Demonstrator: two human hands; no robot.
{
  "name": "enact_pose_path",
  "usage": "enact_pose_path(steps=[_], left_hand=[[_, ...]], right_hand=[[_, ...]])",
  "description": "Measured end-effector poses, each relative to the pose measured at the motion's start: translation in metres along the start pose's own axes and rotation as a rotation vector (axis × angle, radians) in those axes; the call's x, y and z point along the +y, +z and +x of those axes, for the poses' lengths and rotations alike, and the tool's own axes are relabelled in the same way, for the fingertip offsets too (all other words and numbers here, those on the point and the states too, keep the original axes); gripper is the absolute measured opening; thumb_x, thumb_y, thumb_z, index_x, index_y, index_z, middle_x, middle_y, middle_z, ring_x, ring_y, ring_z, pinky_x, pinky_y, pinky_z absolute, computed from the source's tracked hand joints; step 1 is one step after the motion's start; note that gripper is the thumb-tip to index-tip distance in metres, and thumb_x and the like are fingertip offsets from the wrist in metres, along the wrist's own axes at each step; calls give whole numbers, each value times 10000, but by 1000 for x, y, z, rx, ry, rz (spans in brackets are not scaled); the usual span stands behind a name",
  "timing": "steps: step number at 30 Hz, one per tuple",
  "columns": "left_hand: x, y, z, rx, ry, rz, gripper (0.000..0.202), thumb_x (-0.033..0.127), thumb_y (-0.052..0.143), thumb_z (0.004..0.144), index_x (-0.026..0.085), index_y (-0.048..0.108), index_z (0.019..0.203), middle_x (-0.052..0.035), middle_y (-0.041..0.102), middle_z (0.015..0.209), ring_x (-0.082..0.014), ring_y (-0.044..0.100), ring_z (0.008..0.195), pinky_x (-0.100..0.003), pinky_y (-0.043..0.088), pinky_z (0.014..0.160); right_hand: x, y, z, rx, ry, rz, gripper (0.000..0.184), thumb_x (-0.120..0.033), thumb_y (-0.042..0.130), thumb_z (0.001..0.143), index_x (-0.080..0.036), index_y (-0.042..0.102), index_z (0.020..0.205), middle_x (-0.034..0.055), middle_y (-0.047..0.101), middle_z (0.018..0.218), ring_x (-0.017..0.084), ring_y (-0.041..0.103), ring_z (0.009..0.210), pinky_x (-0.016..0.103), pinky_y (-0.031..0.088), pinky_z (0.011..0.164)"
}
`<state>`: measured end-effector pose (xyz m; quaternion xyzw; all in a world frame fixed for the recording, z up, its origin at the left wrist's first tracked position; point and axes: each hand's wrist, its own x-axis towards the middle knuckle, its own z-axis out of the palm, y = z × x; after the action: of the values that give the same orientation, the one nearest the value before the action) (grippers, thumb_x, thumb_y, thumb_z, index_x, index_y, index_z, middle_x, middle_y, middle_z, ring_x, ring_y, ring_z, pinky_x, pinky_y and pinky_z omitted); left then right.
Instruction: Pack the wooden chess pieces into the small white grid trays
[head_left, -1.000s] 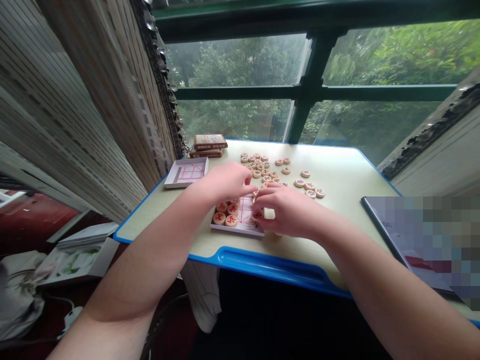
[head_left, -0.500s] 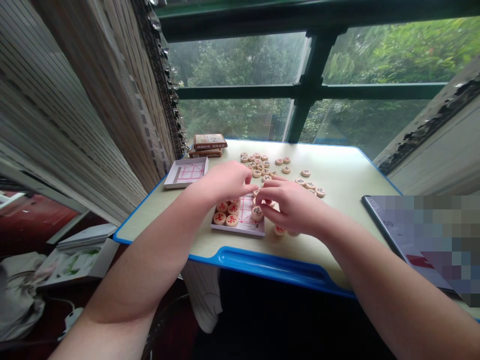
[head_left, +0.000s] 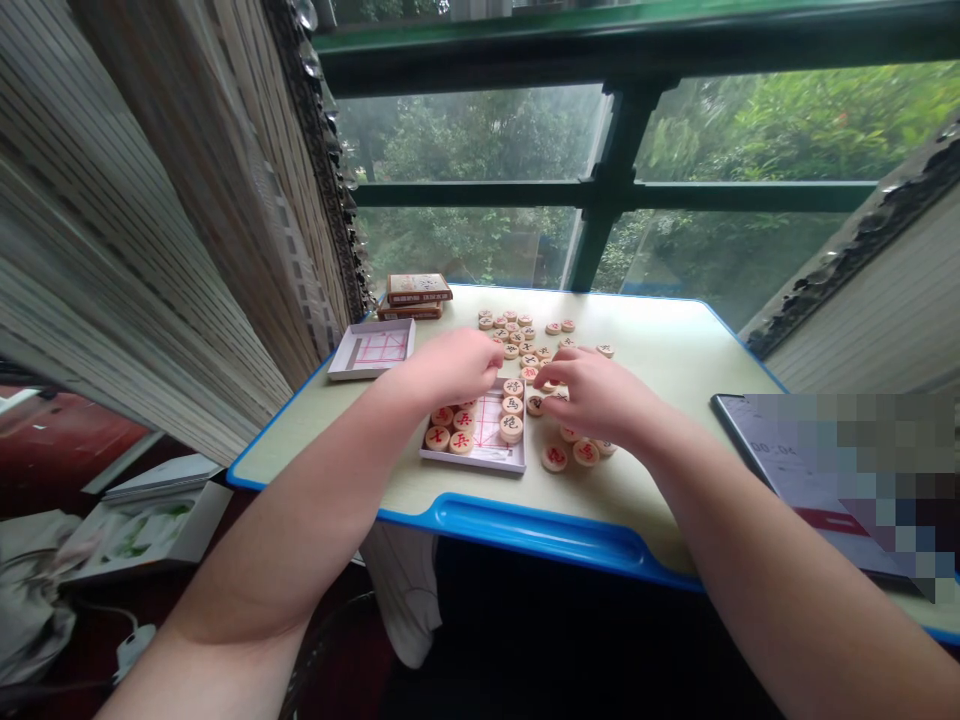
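Note:
A shallow white box tray (head_left: 491,463) with a pink printed grid stands on the table in front of me. Red-marked xiangqi pieces (head_left: 461,441) fill its left side; three black-marked pieces (head_left: 511,406) line its right side. My left hand (head_left: 459,366) is over the tray's far left part, fingers curled together; what they hold, if anything, is hidden. To the tray's right, my right hand (head_left: 589,392) hovers low over loose pieces, thumb and fingers apart, with no piece visible between them. Red-marked pieces (head_left: 586,453) lie beneath it, partly covered by the hand.
Several loose pieces (head_left: 511,350) are scattered behind the tray. An empty box lid (head_left: 373,350) with a grid print lies at the left, before two stacked brown boxes (head_left: 418,289). A tablet (head_left: 772,450) rests on the right. The table has a blue front rim (head_left: 540,530).
My right hand has moved from the tray's right column outward to the right, uncovering the three black-marked pieces there. My left hand stays near the same place. The view has shifted slightly.

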<state>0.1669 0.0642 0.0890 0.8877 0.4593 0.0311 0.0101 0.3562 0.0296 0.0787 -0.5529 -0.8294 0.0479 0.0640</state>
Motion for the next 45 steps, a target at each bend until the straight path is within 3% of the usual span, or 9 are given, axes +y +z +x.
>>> enact_pose_path(steps=[5,10,16,20,26,33,39,45], left_hand=[[0,2,1,-11,-2,16,298,215,462,779,200,723,921,-67,707,929,-195,627,870,-267,444,742],[1,1,1,-21,2,17,293,243,466,790,198,719,930,-68,707,944,-198,626,876,-267,442,743],[-1,0,0,-38,-25,9,280,237,461,797,211,715,913,-55,709,951,-194,624,861,-259,439,737],[-2,2,2,-71,-31,15,295,260,428,813,210,710,879,-59,711,933,-200,625,845,-268,434,707],[-2,2,3,-89,-30,15,319,288,395,822,212,703,845,-62,711,894,-203,622,803,-281,429,680],[-3,3,3,-77,-40,18,297,212,427,776,218,705,880,-51,714,950,-197,625,845,-272,439,716],[-2,4,3,-73,-34,12,288,234,426,783,217,701,870,-55,708,946,-202,630,847,-278,436,718],[-3,2,1,-76,-40,-6,292,324,440,803,214,698,885,-57,703,922,-199,620,824,-272,426,701]], right_hand=[[2,3,-1,-36,-54,-21,307,-322,556,766,-247,689,1033,74,616,997,233,551,922,305,421,733],[3,11,2,-50,-87,-61,271,-384,551,790,-206,697,933,107,629,978,248,549,923,315,421,741],[0,4,1,-19,41,27,208,-320,567,766,-203,672,903,70,658,917,188,574,761,264,406,620],[-7,-7,-7,-11,-172,250,228,-273,590,754,-201,673,955,50,641,957,159,563,782,251,419,680],[-18,-9,-16,-192,-352,331,247,-178,630,692,-217,710,922,41,595,952,137,546,749,241,425,676],[-23,-8,-18,-276,-376,327,359,-86,583,678,-263,746,944,37,604,979,143,579,789,242,438,720],[-24,-10,-19,-307,-346,356,242,-189,625,694,-238,748,897,32,614,991,145,588,787,244,449,703],[-26,-8,-19,-265,-359,327,197,-158,607,723,-231,748,839,27,630,940,123,575,729,241,427,679]])
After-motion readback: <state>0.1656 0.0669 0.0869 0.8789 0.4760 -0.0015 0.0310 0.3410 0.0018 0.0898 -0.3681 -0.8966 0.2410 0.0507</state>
